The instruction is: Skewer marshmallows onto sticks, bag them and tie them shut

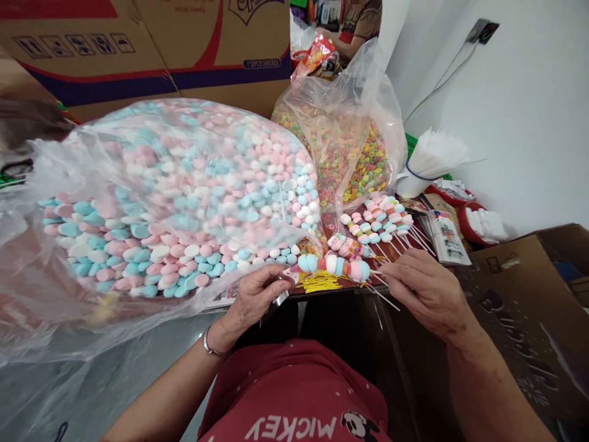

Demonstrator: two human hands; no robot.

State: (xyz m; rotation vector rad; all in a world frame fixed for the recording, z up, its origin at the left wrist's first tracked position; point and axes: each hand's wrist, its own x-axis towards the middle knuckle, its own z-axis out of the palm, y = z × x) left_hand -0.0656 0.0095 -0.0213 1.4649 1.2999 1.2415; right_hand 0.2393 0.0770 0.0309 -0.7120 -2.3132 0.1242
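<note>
My right hand pinches the stick of a marshmallow skewer loaded with blue, white and pink pieces, held level in front of me. My left hand is closed by the skewer's left end, fingers curled on what looks like a clear wrapper. A big clear bag of pink, blue and white marshmallows lies just left of my hands. Several finished skewers lie on the table behind the held one.
A clear bag of coloured cereal rings stands behind the skewers. A bundle of white sticks and a stack of printed cards sit at right. Cardboard boxes stand behind, another box at right. A person sits far back.
</note>
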